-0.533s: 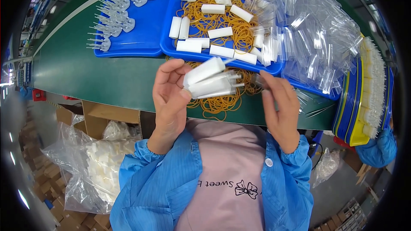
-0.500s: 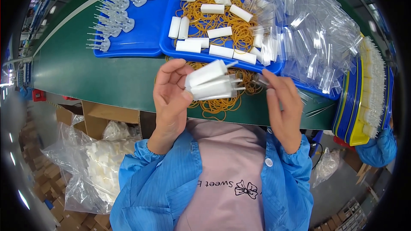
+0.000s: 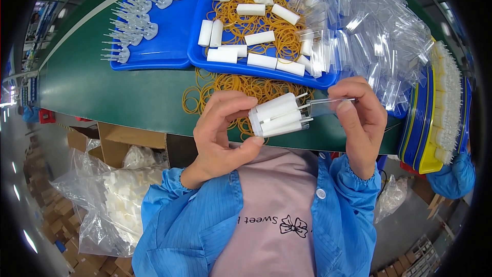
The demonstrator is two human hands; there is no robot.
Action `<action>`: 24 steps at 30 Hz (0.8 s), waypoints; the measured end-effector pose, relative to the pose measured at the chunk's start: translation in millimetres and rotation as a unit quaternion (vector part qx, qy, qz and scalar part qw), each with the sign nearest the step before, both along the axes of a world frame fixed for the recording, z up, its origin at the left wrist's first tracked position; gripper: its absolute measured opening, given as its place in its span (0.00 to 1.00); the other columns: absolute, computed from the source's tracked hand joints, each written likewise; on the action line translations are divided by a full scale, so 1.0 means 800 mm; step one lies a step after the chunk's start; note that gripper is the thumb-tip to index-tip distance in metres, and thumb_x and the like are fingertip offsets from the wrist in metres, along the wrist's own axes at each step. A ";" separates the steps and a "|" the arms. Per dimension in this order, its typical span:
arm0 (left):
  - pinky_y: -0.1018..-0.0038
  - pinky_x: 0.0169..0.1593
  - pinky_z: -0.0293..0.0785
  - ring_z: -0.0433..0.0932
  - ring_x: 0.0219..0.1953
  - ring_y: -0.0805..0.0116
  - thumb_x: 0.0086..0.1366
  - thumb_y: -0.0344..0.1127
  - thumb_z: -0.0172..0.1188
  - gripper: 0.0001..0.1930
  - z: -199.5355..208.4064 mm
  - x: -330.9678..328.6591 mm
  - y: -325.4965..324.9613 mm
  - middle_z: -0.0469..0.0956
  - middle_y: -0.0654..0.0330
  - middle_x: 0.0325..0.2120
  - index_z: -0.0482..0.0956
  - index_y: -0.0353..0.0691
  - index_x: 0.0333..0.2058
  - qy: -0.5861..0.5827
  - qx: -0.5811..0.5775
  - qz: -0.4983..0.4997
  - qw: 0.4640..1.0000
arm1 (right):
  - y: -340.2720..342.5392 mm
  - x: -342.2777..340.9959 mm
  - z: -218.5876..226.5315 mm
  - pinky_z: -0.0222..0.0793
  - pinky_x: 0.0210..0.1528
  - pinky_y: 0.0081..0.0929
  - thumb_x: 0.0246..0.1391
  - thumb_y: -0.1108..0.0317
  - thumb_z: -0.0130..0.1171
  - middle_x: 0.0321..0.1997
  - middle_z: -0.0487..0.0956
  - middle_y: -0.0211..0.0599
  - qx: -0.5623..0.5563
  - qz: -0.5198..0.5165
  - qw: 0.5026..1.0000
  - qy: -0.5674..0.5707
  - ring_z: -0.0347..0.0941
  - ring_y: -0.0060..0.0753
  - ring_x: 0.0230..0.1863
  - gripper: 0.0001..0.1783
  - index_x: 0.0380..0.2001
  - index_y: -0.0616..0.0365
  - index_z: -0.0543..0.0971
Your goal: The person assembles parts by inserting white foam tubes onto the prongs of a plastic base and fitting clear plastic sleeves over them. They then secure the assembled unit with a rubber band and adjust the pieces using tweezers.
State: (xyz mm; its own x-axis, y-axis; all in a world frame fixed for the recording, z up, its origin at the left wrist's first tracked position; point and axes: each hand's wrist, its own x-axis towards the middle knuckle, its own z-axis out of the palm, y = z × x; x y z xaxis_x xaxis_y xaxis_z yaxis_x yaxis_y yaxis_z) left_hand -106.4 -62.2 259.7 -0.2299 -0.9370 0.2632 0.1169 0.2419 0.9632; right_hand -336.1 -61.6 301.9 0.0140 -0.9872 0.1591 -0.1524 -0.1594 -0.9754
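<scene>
Green tabletop [image 3: 133, 100]: smooth and flat, it lies beneath the trays we see.
Middle blue tray [image 3: 230, 68]: moulded plastic with a raised rim, holding smooth white cylinders [image 3: 260, 37] and tangled rubber bands.
Clear sleeves [image 3: 379, 41]: a glossy, slippery-looking heap of flat plastic pieces at the right.
Left blue tray [image 3: 171, 41]: shallow, with rows of translucent pronged pieces [image 3: 143, 28] along its far left side.
Loose rubber bands [image 3: 225, 84]: thin ochre loops, tangled just in front of the middle tray.
Our left hand [image 3: 219, 132]: thumb and fingers clamped on the base end of the white bundle.
Our right hand [image 3: 365, 123]: thumb and forefinger pinched together on a single clear sleeve.
White bundle [image 3: 279, 115]: matte cylinders on a translucent base, tilted between our hands above the tabletop's near edge.
Single clear sleeve [image 3: 325, 105]: thin, shiny, at the rod tips; we cannot tell whether they touch.
Rods [image 3: 307, 119]: slim, pale, poking rightward from the bundle.
</scene>
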 end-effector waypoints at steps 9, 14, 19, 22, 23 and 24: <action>0.73 0.46 0.70 0.71 0.42 0.64 0.40 0.23 0.64 0.25 -0.001 -0.002 0.004 0.68 0.51 0.40 0.73 0.30 0.43 0.009 -0.046 0.027 0.999 | 0.006 -0.002 -0.006 0.61 0.42 0.16 0.51 0.72 0.56 0.35 0.71 0.32 0.044 -0.043 0.993 -0.096 0.66 0.19 0.37 0.15 0.42 0.64 0.70; 0.74 0.43 0.70 0.72 0.40 0.64 0.40 0.25 0.65 0.27 0.000 -0.002 0.004 0.69 0.51 0.40 0.73 0.31 0.44 -0.051 -0.079 0.021 0.995 | 0.007 0.007 -0.002 0.61 0.43 0.17 0.50 0.72 0.58 0.35 0.71 0.32 0.057 -0.008 0.992 -0.111 0.66 0.19 0.37 0.16 0.42 0.65 0.70; 0.75 0.38 0.71 0.72 0.35 0.65 0.41 0.27 0.65 0.27 0.022 -0.009 -0.001 0.69 0.52 0.39 0.74 0.32 0.45 -0.153 -0.059 0.003 0.987 | 0.010 0.007 -0.011 0.63 0.41 0.19 0.47 0.74 0.60 0.34 0.72 0.33 0.047 -0.001 0.994 -0.097 0.67 0.21 0.36 0.14 0.38 0.66 0.72; 0.76 0.36 0.71 0.72 0.33 0.66 0.42 0.26 0.64 0.25 0.023 -0.009 -0.002 0.68 0.54 0.36 0.76 0.33 0.44 -0.202 -0.110 -0.042 0.972 | 0.007 0.008 -0.006 0.64 0.39 0.20 0.45 0.76 0.61 0.32 0.72 0.34 0.004 -0.010 0.999 -0.041 0.68 0.22 0.33 0.13 0.35 0.66 0.73; 0.76 0.36 0.71 0.72 0.33 0.67 0.42 0.25 0.63 0.24 0.021 -0.011 -0.003 0.68 0.55 0.36 0.77 0.34 0.44 -0.183 -0.107 -0.040 0.976 | 0.006 0.008 -0.005 0.64 0.39 0.20 0.45 0.76 0.61 0.32 0.72 0.34 0.004 -0.010 0.999 -0.041 0.68 0.22 0.33 0.13 0.35 0.66 0.73; 0.76 0.35 0.71 0.72 0.32 0.67 0.42 0.24 0.62 0.24 0.020 -0.012 -0.003 0.67 0.56 0.35 0.78 0.35 0.43 -0.164 -0.104 -0.038 0.980 | 0.005 0.007 -0.004 0.64 0.39 0.20 0.43 0.77 0.62 0.31 0.73 0.34 -0.011 -0.010 1.000 -0.027 0.69 0.23 0.32 0.12 0.34 0.66 0.74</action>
State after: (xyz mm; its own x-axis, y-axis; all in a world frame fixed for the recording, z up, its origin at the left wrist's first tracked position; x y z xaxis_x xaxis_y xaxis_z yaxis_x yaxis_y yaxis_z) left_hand -116.3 -64.3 275.6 -0.4007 -0.8482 0.3463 -0.1653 0.4387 0.8833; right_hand -330.4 -57.5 299.1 -0.0156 -0.9835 0.1800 -0.1033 -0.1775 -0.9787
